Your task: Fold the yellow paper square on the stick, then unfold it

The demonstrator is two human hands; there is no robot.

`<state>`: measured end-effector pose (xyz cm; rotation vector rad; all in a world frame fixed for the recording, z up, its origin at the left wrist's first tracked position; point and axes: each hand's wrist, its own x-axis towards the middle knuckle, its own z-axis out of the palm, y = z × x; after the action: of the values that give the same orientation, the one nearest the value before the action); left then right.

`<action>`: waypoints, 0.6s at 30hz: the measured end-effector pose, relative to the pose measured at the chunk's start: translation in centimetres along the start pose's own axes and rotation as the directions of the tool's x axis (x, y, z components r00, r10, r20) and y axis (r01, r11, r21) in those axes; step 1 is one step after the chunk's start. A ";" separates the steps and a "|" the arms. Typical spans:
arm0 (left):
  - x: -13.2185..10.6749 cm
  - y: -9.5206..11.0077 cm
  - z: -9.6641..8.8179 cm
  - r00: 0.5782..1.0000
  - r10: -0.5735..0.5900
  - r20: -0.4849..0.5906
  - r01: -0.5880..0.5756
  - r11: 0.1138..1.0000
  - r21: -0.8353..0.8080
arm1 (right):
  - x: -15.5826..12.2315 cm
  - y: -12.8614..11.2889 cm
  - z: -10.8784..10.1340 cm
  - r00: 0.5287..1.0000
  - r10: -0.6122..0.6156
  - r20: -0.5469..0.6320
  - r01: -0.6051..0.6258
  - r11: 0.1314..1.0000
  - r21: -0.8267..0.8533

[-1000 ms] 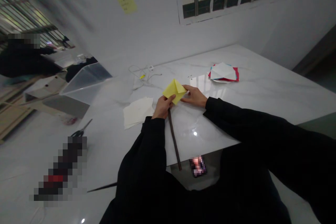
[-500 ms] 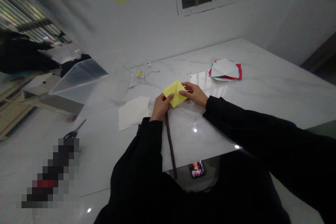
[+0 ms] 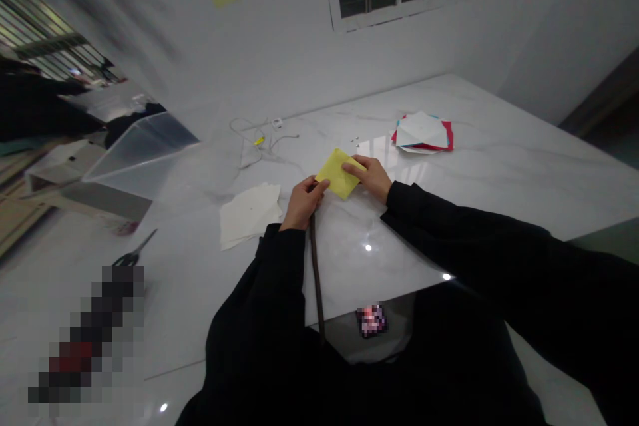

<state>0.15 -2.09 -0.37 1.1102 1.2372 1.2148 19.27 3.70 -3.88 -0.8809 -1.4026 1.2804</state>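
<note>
A small square of yellow paper [image 3: 339,180] is held up above the white table, turned so that a corner points down. My left hand [image 3: 302,204] pinches its left corner, thumb on top and fingers underneath. On the right corner, my right hand [image 3: 374,178] presses with its thumb while its other fingers stay behind the sheet. A thin brown stick [image 3: 316,279] runs from beneath my left hand down past the table's near edge; whether that hand touches it, I cannot tell. White paper sheets [image 3: 249,216] lie just left of my left hand.
A pile of white, red and blue paper [image 3: 423,132] lies at the back right. A thin cable [image 3: 259,142] is near the wall, and scissors [image 3: 132,255] lie at the left. A clear plastic box [image 3: 142,153] stands beyond. Another person [image 3: 40,103] is at far left.
Both thumbs have moved from the middle of the yellow paper out toward its side corners. Its face now looks smoother, with the centre crease less visible. The whole view has shifted slightly.
</note>
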 end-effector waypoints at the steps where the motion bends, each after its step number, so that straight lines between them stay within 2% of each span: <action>1: 0.0 0.0 0.0 1.000 -0.002 -0.007 0.002 1.000 0.004 | 0.0 0.1 0.0 1.000 -0.001 0.001 0.001 1.000 0.009; 5: 0.1 0.0 0.0 0.998 -0.007 -0.069 0.003 0.998 -0.068 | -0.2 0.2 0.0 0.994 -0.052 0.100 0.054 0.998 -0.019; 10: 0.2 0.0 -0.2 0.999 -0.005 -0.048 0.003 0.999 -0.054 | -0.5 0.4 0.0 0.981 -0.077 0.179 0.091 0.993 -0.069; 13: 0.2 -0.3 -0.4 0.999 0.025 -0.032 -0.024 0.999 0.029 | -0.2 0.8 -0.2 0.986 -0.059 0.156 0.074 0.993 -0.091; 16: 0.3 -0.6 -0.5 0.999 0.052 -0.002 -0.051 0.988 0.148 | 0.0 1.2 -0.4 0.992 -0.101 0.081 0.115 0.973 -0.199; 18: 0.4 -0.6 -0.5 0.999 0.046 0.004 -0.047 0.986 0.159 | -0.2 1.2 -0.4 0.988 -0.130 0.078 0.146 0.958 -0.247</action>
<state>-0.36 -1.74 -1.03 1.2621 1.3329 1.1657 19.61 3.82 -5.10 -0.9008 -1.6725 1.0454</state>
